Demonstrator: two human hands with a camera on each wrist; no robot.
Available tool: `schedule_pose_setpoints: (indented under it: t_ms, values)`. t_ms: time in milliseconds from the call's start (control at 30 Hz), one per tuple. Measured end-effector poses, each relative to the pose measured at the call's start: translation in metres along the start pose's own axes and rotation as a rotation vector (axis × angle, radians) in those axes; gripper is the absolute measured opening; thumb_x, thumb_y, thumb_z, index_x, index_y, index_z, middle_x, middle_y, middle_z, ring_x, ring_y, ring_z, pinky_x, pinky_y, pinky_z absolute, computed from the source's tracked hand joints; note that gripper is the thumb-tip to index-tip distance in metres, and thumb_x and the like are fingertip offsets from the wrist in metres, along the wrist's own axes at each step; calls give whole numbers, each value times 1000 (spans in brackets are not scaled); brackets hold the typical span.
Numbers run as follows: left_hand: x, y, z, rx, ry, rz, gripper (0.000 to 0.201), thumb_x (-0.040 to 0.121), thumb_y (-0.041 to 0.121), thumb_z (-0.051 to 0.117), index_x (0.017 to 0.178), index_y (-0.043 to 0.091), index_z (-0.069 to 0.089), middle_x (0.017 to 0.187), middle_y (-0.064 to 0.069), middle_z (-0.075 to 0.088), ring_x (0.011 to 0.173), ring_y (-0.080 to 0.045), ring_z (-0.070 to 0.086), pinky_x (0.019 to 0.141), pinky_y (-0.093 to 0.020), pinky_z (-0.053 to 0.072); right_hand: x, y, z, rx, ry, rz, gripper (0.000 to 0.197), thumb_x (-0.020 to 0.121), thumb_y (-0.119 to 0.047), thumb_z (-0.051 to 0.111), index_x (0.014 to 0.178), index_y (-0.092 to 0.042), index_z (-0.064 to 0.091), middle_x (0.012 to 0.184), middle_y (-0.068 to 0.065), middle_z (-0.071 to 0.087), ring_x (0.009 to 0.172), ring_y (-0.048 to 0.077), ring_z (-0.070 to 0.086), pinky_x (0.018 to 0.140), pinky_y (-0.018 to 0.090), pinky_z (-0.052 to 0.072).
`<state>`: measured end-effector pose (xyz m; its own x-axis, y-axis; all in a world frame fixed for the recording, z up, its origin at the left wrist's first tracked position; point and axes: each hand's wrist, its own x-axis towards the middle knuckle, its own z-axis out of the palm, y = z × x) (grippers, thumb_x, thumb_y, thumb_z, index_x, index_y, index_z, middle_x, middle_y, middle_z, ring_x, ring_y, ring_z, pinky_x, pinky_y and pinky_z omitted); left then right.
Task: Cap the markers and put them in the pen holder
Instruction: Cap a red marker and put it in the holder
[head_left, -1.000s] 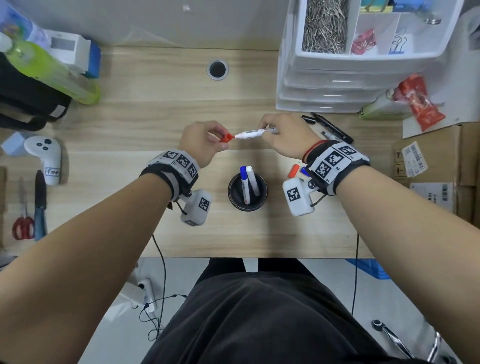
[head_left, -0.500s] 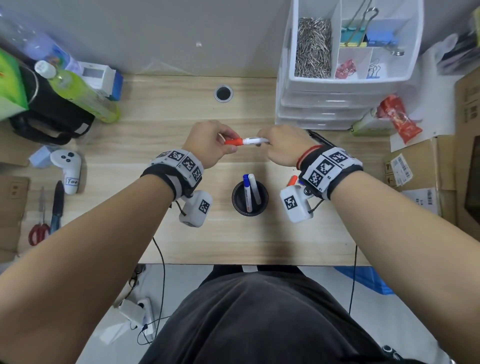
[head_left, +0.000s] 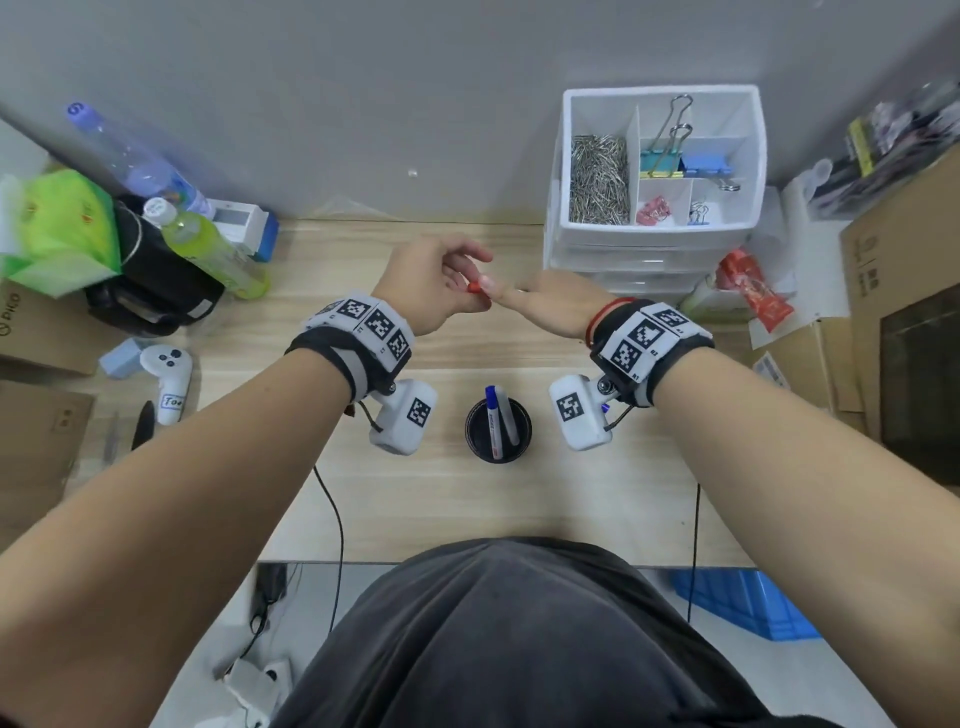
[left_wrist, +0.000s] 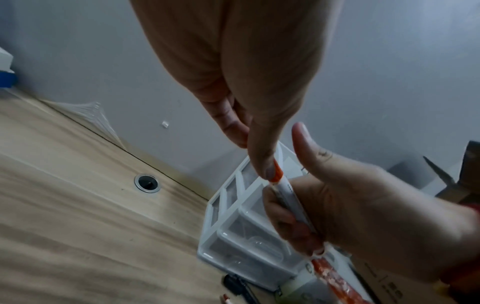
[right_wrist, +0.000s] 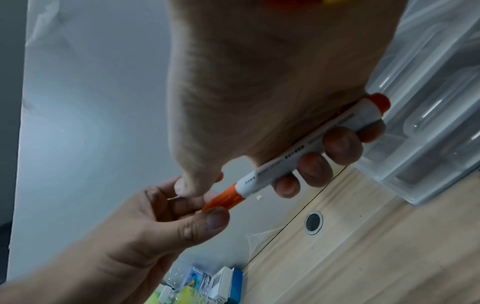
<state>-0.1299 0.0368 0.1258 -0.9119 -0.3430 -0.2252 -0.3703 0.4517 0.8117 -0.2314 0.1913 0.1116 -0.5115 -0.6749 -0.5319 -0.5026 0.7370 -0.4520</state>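
- Markers first: one white-barrelled marker with an orange cap (right_wrist: 298, 156) is held in the air above the pale wooden desk (head_left: 311, 415), between both hands, behind the pen holder.
- White plastic drawer unit (head_left: 649, 254) stands at the back right of the desk; its open top tray is split into compartments, the large left one full of silver paper clips (head_left: 597, 179), the others holding coloured binder clips (head_left: 680, 161) and a few small clips.
- Black round pen holder (head_left: 475, 434) sits on the desk between the two wrists; two capped markers lean inside it, one with a blue cap (head_left: 492, 410) and one white (head_left: 506, 415).
- Right hand (head_left: 545, 306) grips the marker's barrel, four fingers (right_wrist: 314, 166) curled under it and the thumb raised, as the left wrist view shows.
- Left hand (head_left: 436, 283) pinches the orange cap (right_wrist: 226, 198) at the marker's end between thumb and fingertips, the other fingers loosely curled.
- Cap sits against the barrel; whether it is pressed fully home I cannot tell.
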Motion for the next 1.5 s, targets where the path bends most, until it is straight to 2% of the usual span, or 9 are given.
schedule_pose_setpoints:
  t_ms: [233, 467, 667, 1067, 1133, 1200, 1267, 1333, 1500]
  values:
    - [-9, 10, -7, -273, -115, -96, 60, 67, -9, 82, 120, 11, 60, 96, -14, 75, 81, -22, 70, 89, -35, 58, -6, -3, -3, 39, 102, 74, 85, 65, -96, 38, 57, -13, 50, 61, 3, 57, 63, 24, 56, 58, 36, 36]
    - [-15, 5, -5, -335, -169, -137, 71, 64, -10, 83, 126, 14, 57, 96, -15, 77, 122, -27, 59, 105, -43, 48, -7, -4, 4, 167, 3, 53, 81, 68, -95, 38, 54, -15, 52, 57, -1, 55, 58, 21, 53, 62, 34, 37]
    - [-16, -8, 4, -251, -72, -190, 62, 71, 3, 84, 125, 19, 59, 100, -7, 74, 79, -17, 69, 87, -34, 55, -10, -3, 6, 364, 46, 85, 73, 73, -87, 44, 48, -19, 36, 44, -6, 37, 49, 20, 37, 64, 36, 32]
    - [-36, -73, 32, -62, -174, -445, 19, 77, 22, 79, 94, 20, 70, 87, -10, 76, 82, -24, 73, 91, -41, 58, -6, 14, 29, 608, 176, 114, 68, 75, -79, 41, 40, -22, 28, 37, -8, 31, 42, 17, 30, 57, 34, 29]
    - [-40, -75, 37, -41, -215, -457, 21, 78, 23, 79, 98, 19, 71, 90, -10, 76, 85, -24, 74, 87, -36, 58, -6, 12, 37, 723, 117, 69, 65, 79, -82, 40, 50, -25, 28, 49, -5, 30, 46, 17, 25, 53, 33, 22]
    - [-42, -78, 43, -18, -261, -471, 27, 80, 22, 78, 105, 15, 70, 91, -9, 76, 79, -19, 72, 76, -25, 57, -7, 13, 48, 744, 38, 1, 58, 91, -73, 37, 63, -22, 38, 59, 2, 38, 54, 19, 36, 52, 33, 37]
    - [-45, -79, 50, -4, -335, -478, 32, 81, 17, 77, 111, 11, 69, 92, -8, 76, 72, -14, 68, 67, -18, 54, -7, 15, 58, 685, 2, -39, 48, 101, -54, 39, 74, -16, 52, 73, 4, 54, 67, 22, 51, 75, 37, 55]
    - [-48, -81, 57, 57, -404, -464, 35, 80, 19, 78, 112, 15, 67, 94, -3, 76, 67, -10, 66, 63, -16, 51, -7, 20, 67, 539, -29, -73, 42, 103, -46, 40, 85, -17, 64, 92, 2, 65, 85, 22, 60, 86, 33, 51]
    - [-48, -90, 70, 149, -425, -413, 47, 76, 25, 82, 120, 24, 63, 103, 2, 72, 70, -9, 66, 70, -24, 51, -11, 32, 83, 302, -115, -71, 29, 98, -39, 58, 99, -11, 66, 80, -2, 65, 69, 12, 61, 67, 26, 48]
